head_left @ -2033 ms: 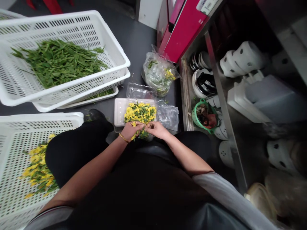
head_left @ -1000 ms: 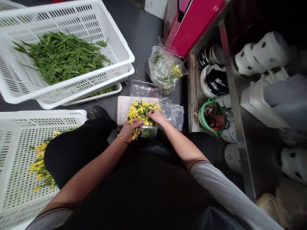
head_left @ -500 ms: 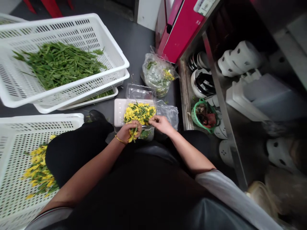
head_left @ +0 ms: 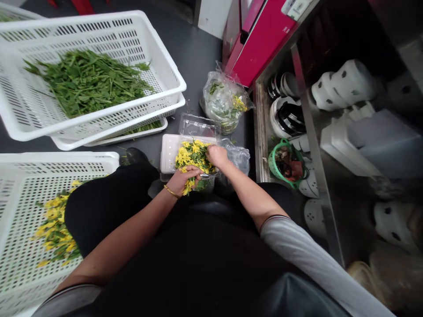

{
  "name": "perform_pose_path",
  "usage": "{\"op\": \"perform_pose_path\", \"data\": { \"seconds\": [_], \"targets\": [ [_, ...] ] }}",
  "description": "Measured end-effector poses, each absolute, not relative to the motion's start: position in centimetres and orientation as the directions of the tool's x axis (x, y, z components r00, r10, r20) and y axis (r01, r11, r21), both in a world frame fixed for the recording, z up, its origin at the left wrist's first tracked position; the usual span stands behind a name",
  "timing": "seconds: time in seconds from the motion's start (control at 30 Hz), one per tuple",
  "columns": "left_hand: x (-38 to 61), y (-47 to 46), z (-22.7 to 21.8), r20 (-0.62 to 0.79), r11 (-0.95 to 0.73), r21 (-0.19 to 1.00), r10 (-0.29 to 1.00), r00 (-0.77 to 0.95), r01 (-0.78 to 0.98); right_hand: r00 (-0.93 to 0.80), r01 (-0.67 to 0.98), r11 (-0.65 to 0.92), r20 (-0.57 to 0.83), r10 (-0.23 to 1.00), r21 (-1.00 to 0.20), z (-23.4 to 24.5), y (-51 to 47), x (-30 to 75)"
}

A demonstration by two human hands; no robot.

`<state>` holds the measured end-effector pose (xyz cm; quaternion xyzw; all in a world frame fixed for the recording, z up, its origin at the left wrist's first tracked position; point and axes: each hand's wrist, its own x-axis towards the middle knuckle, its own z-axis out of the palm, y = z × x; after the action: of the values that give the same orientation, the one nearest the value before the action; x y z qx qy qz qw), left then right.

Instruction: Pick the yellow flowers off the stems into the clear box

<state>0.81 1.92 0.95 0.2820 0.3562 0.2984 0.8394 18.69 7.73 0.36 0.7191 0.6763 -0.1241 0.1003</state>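
Note:
My left hand (head_left: 185,178), with a yellow band at the wrist, is closed round a small bunch of yellow flowers (head_left: 187,188) whose heads hang below the fingers. My right hand (head_left: 217,156) reaches into the right side of a heap of yellow flowering greens (head_left: 190,155). Its fingers are closed, and what they pinch is hidden. The heap lies in a clear plastic tray, on or against a pale pink box (head_left: 168,152). Directly behind stands an empty-looking clear plastic container (head_left: 198,126). Crumpled clear plastic (head_left: 240,159) lies right of my right hand.
A white basket (head_left: 165,66) of leafy greens (head_left: 89,81) is stacked at the upper left. Another white basket (head_left: 20,189) holds yellow flowers (head_left: 59,222). A plastic bag of greens (head_left: 224,101) sits behind. Along the right, a metal shelf (head_left: 317,145) holds white pots and a green colander (head_left: 286,164).
My right hand has moved forward from the heap's near edge into its right side. My left hand still holds its bunch. The whole view has shifted slightly.

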Motion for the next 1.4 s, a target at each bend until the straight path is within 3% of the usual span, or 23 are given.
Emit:
{"op": "perform_pose_path", "data": {
  "seconds": [0.07, 0.13, 0.2, 0.27, 0.37, 0.63, 0.73, 0.87, 0.93, 1.03, 1.07, 1.13, 1.2, 1.27, 1.4],
  "targets": [
    [1.0, 2.1, 0.9, -0.505, 0.673, 0.688, 0.712, 0.488, -0.270, 0.092, 0.981, -0.138, -0.297, 0.951, -0.136, 0.7, 6.6, 19.5],
    [1.2, 2.2, 0.9, -0.563, 0.674, 0.699, 0.725, 0.397, -0.239, 0.128, 0.907, -0.237, -0.308, 0.943, -0.348, 1.0, 4.9, 20.0],
    [1.5, 2.1, 0.8, -0.578, 0.656, 0.723, 0.745, 0.332, -0.214, 0.139, 0.723, -0.356, -0.380, 0.915, -0.592, 1.1, 3.0, 19.8],
    [1.8, 2.0, 0.6, -0.566, 0.636, 0.750, 0.760, 0.319, -0.185, 0.086, 0.479, -0.452, -0.472, 0.877, -0.752, 1.1, 1.1, 19.0],
    [1.9, 1.9, 0.5, -0.512, 0.575, 0.810, 0.791, 0.336, -0.120, -0.048, 0.277, -0.493, -0.524, 0.850, -0.825, 1.6, -0.9, 17.9],
    [1.4, 1.4, 0.7, -0.240, 0.217, 0.971, 0.825, 0.512, 0.104, -0.055, 0.294, -0.337, -0.368, 0.928, -0.894, 4.1, -1.4, 19.0],
    [1.3, 1.4, 0.9, -0.216, 0.196, 0.976, 0.867, 0.449, 0.092, -0.031, 0.364, -0.299, -0.333, 0.943, -0.882, 4.7, -2.4, 17.9],
    [1.0, 1.9, 1.0, -0.386, 0.439, 0.898, 0.823, 0.416, -0.036, -0.073, 0.554, -0.091, -0.157, 0.985, -0.827, 5.7, -4.3, 16.8],
    [0.8, 1.9, 1.1, -0.438, 0.558, 0.819, 0.758, 0.483, -0.133, -0.207, 0.601, -0.065, -0.234, 0.950, -0.797, 6.1, -4.5, 17.7],
    [0.8, 1.7, 1.3, -0.435, 0.704, 0.653, 0.651, 0.622, -0.280, -0.385, 0.765, -0.060, -0.529, 0.756, -0.641, 6.2, -2.8, 20.2],
    [0.8, 1.6, 1.3, -0.419, 0.738, 0.599, 0.619, 0.664, -0.310, -0.372, 0.833, -0.024, -0.592, 0.715, -0.552, 6.1, -1.8, 20.9],
    [0.9, 1.6, 1.2, -0.399, 0.772, 0.538, 0.587, 0.704, -0.339, -0.252, 0.928, 0.026, -0.574, 0.780, -0.372, 5.5, 0.9, 21.3],
    [1.1, 1.7, 1.0, -0.414, 0.760, 0.549, 0.609, 0.677, -0.349, -0.111, 0.966, 0.005, -0.396, 0.912, -0.260, 4.2, 3.9, 20.6],
    [1.2, 1.9, 0.8, -0.455, 0.736, 0.581, 0.648, 0.611, -0.348, 0.000, 0.989, -0.040, -0.274, 0.962, -0.142, 2.5, 6.8, 19.4],
    [1.3, 2.5, 0.9, -0.504, 0.690, 0.653, 0.704, 0.500, -0.311, 0.040, 0.996, -0.064, -0.313, 0.949, -0.066, -0.2, 9.9, 18.2]
  ]
}}
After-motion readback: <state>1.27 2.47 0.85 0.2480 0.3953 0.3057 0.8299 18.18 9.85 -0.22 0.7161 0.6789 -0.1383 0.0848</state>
